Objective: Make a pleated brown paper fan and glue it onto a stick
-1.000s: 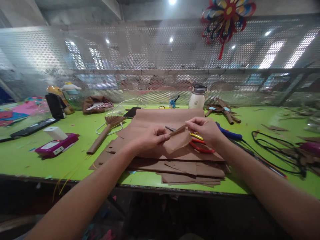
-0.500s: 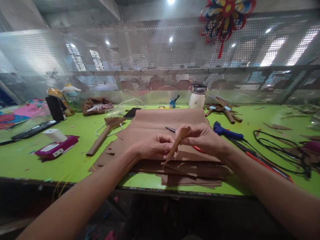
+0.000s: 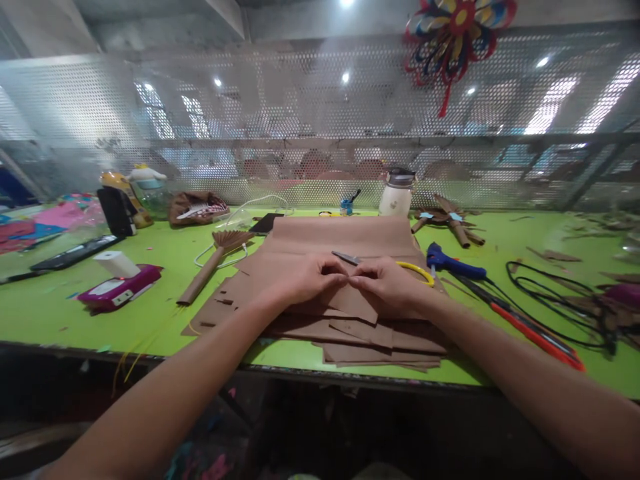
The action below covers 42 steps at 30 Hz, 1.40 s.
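Observation:
My left hand [image 3: 320, 279] and my right hand [image 3: 383, 279] meet over the middle of the bench, thumbs and fingertips pinched close together. Between them they hold the top edge of a small piece of brown paper [image 3: 356, 308], whose lower corner points down toward me. Beneath lies a stack of larger brown paper sheets [image 3: 340, 230], with smaller cut pieces near the bench edge. Scissors lie on the stack behind my hands, with the blades [image 3: 346, 258] and a yellow handle loop [image 3: 423, 270] showing; my right hand covers their middle.
To the left are a pleated paper piece on a rolled tube [image 3: 203, 275] and a purple device [image 3: 120, 288]. On the right lie a blue glue gun [image 3: 457, 263], a red-and-black tool [image 3: 537, 337] and a coiled black cable [image 3: 560, 303]. A white bottle [image 3: 397, 193] stands behind.
The small brown paper piece was tilted edge-on between my hands and now lies flatter and lower. My fingertips have come together, and the scissors' yellow handle has come into sight.

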{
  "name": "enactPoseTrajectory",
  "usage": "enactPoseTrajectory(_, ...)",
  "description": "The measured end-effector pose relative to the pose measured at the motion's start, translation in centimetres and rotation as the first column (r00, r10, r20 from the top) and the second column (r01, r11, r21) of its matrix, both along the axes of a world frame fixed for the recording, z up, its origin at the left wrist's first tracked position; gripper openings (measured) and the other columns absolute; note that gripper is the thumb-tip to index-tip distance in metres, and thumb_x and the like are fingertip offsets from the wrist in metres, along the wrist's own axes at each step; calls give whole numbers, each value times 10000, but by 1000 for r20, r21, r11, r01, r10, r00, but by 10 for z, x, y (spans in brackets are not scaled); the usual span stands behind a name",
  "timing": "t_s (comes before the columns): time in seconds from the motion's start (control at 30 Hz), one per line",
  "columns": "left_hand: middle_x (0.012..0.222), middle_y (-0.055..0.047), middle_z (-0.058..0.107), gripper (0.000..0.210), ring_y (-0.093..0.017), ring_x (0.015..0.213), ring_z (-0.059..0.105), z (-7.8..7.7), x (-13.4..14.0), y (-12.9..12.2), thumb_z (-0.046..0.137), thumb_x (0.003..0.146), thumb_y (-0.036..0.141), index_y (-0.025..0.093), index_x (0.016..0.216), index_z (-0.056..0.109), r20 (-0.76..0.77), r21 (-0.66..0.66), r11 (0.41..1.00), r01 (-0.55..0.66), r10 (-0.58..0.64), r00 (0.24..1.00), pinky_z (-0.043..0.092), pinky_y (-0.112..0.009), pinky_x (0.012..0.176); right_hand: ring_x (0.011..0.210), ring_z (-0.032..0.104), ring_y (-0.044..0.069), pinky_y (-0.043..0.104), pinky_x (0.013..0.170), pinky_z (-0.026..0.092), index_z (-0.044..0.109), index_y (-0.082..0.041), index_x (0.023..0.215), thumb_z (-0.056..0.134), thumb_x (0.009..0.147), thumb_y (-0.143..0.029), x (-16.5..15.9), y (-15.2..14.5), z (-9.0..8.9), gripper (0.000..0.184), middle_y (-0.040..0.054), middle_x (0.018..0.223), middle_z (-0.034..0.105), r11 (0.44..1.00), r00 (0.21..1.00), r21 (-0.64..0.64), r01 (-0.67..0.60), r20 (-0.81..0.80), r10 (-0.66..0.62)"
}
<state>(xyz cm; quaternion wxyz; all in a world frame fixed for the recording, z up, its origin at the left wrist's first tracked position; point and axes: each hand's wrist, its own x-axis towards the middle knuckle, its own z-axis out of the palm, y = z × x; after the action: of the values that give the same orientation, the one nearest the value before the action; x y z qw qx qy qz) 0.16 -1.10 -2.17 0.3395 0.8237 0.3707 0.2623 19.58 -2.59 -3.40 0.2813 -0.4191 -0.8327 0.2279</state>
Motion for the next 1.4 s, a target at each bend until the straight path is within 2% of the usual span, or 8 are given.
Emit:
enactPoseTrajectory(0.1,686,-5,605,205,-113,653,512,-3,-2,2,533,753,313,141,776,643,-85,45,998,-42,46,995,385,-229,624,619,512,111,219,584,366,670,-160,782,495,786,-253,-4,-4,-3,198,-2,692,635,998,1000,64,15,4,-15)
enactPoseTrajectory(0.23,600,12,562,181,-97,581,476,-3,-9,8,534,741,292,131,728,616,-125,25,999,-47,50,991,371,-219,582,627,530,113,219,586,373,667,-163,775,515,780,-236,-2,-1,-7,169,6,703,644,997,999,80,-4,34,2)
enactPoseTrajectory(0.43,629,3,576,162,-106,598,476,-4,-16,14,545,703,274,126,703,610,-253,22,1000,3,3,967,352,-223,581,656,510,117,228,614,370,653,-148,718,524,792,-192,1,15,-25,155,36,690,602,951,980,256,-171,148,136)
enactPoseTrajectory(0.63,687,-8,563,157,-115,614,450,-7,-15,11,513,733,289,153,708,589,-368,229,972,43,45,929,311,-231,558,706,504,130,239,635,355,665,-165,819,457,840,-176,-1,12,-24,210,53,738,582,913,952,353,-206,288,104)
enactPoseTrajectory(0.77,708,-16,545,150,-113,628,439,-10,-10,10,469,767,246,146,733,576,-386,256,958,128,-20,922,323,-226,575,720,478,141,247,637,336,659,-160,799,452,832,-157,-4,12,-22,209,56,730,572,883,913,406,-235,405,56)
enactPoseTrajectory(0.9,729,-19,542,138,-112,639,434,-19,-6,10,463,771,233,147,757,570,-388,286,941,178,-56,920,327,-226,591,741,461,151,256,654,327,629,-138,722,456,798,-106,-7,11,-20,191,64,731,570,842,862,437,-316,503,62)
enactPoseTrajectory(1.07,711,-12,513,141,-106,609,401,-24,-4,9,443,791,251,146,754,530,-366,322,936,141,-15,931,306,-226,561,734,454,153,260,649,326,595,-134,738,478,763,-84,-7,8,-18,129,67,762,573,817,825,462,-345,564,31)
enactPoseTrajectory(1.4,683,-13,513,136,-112,575,391,-16,-11,3,418,782,238,162,735,520,-475,306,946,110,52,879,283,-248,543,686,453,144,256,615,308,569,-142,689,475,787,-134,4,4,-14,136,57,720,559,843,804,430,-324,594,6)
